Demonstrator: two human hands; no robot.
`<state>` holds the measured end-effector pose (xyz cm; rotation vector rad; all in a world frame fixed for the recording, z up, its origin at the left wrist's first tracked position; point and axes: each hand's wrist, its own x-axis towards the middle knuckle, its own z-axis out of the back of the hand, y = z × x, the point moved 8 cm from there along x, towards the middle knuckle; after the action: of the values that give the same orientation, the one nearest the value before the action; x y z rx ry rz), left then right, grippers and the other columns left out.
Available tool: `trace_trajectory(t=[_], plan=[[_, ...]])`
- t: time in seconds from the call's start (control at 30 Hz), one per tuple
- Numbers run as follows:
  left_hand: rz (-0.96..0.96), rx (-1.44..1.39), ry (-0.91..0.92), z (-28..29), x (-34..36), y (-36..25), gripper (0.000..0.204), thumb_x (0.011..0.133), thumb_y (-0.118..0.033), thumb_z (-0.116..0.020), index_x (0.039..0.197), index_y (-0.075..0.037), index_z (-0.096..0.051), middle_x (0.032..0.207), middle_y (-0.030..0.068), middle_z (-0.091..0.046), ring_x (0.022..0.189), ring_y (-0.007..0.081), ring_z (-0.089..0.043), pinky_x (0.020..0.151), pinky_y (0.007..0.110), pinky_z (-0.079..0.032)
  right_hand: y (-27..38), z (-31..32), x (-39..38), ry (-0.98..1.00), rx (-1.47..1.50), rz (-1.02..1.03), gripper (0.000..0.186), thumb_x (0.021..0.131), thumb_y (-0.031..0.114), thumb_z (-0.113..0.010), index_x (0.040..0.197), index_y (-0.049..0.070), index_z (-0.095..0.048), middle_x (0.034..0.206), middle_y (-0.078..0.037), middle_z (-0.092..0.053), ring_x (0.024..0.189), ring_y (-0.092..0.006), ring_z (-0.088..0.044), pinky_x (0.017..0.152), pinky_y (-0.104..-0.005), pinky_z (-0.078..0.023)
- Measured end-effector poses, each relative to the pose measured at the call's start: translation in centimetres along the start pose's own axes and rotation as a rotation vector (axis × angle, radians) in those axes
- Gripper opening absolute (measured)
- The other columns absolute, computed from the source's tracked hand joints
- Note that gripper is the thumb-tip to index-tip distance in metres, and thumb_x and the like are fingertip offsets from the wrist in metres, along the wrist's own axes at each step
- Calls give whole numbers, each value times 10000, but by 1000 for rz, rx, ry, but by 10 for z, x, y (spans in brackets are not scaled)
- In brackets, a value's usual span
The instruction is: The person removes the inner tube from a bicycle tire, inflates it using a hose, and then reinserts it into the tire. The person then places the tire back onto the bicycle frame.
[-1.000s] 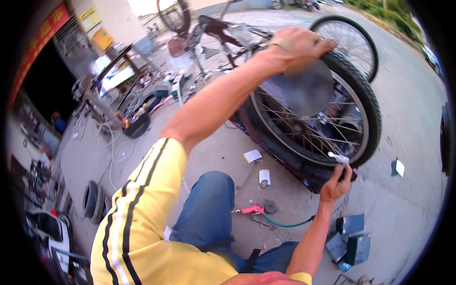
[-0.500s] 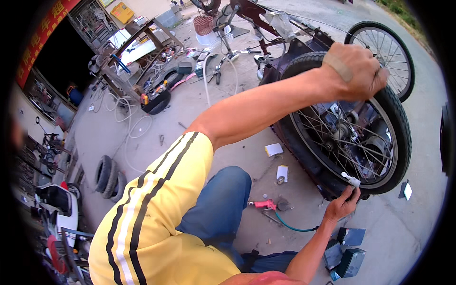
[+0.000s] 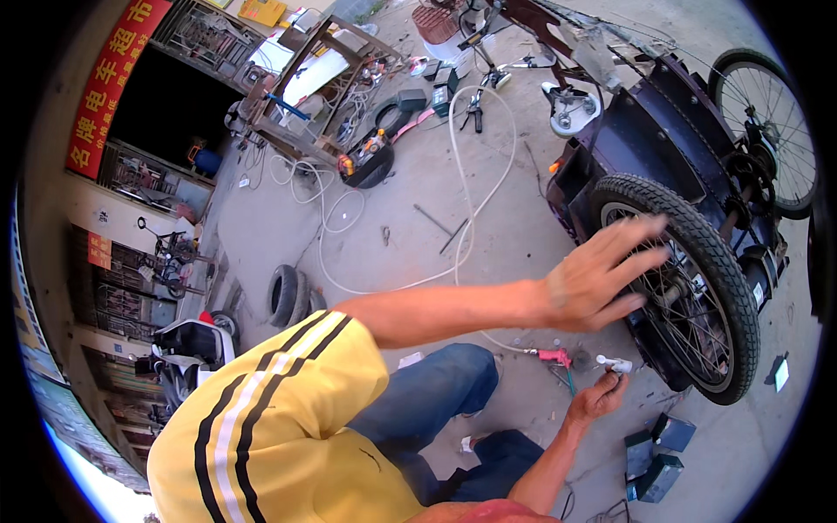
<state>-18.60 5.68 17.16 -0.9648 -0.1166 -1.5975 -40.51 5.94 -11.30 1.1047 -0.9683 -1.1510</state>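
Note:
My left hand [image 3: 606, 270] is slightly blurred, fingers spread, over the left side of the spoked wheel [image 3: 728, 349]; I cannot tell whether it touches it. The wheel, with its black treaded tyre, is on a dark cart frame [image 3: 667, 131]. My right hand [image 3: 598, 399], low beside the wheel's lower left, grips a small white-and-silver fitting [image 3: 615, 363], held off the tyre. Just left of it on the ground lies a red air gun [image 3: 554, 356] with a pale hose and a teal hose attached.
Dark boxes [image 3: 658, 471] sit at lower right. Loose tyres [image 3: 283, 292] and coiled pale hose lie to the left. A tub of tools [image 3: 366, 166], a cluttered wooden bench [image 3: 309, 70] and scattered parts are farther back. A second wheel [image 3: 785, 113] stands at upper right.
My left hand has left the top of the tyre, moved lower and spread its fingers. My right hand and the fitting have come away from the rim. The view has turned leftward.

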Motion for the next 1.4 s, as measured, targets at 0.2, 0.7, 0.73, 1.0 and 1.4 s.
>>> trace_trajectory(t=[0.2, 0.7, 0.73, 1.0, 1.4], plan=[[646, 207, 755, 64, -273, 10, 526, 916, -189, -673, 1402, -50, -527, 1193, 186, -620, 1159, 366, -598, 1042, 464, -477, 112, 40, -59, -90, 115, -299, 405, 1073, 220, -462, 1252, -129, -567, 902, -147, -644, 788, -228, -626, 665, -332, -513], [2136, -115, 734, 370, -591, -299, 307, 969, -279, -584, 1104, -46, -731, 1038, 226, -740, 998, 381, -715, 893, 454, -535, 472, 49, -52, 157, 599, -63, 428, 1086, 416, -513, 990, -1, -525, 702, -24, -419, 564, -110, -325, 522, -284, -235], [2118, -118, 774, 369, -606, -312, 321, 971, -280, -580, 1136, -45, -724, 1065, 216, -740, 1025, 373, -711, 902, 457, -531, 493, 42, -55, 161, 612, -35, 433, 1082, 419, -520, 972, 1, -525, 694, -20, -406, 561, -108, -320, 522, -283, -231], [2264, -363, 403, 355, -667, -246, 443, 1016, -348, -495, 1276, -31, -665, 1220, 221, -697, 1125, 362, -661, 939, 460, -500, 654, -40, -70, 195, 686, 256, 413, 1070, 428, -545, 942, 35, -529, 662, 27, -284, 552, -86, -241, 515, -280, -203], [1822, -121, 122, 577, -562, 74, 351, 993, -293, -558, 1110, 2, -707, 873, 135, -744, 815, 237, -706, 789, 399, -548, 851, -205, -53, 148, 784, 615, 428, 1074, 483, -509, 942, 77, -490, 703, 34, -256, 550, -88, -219, 513, -272, -204]])
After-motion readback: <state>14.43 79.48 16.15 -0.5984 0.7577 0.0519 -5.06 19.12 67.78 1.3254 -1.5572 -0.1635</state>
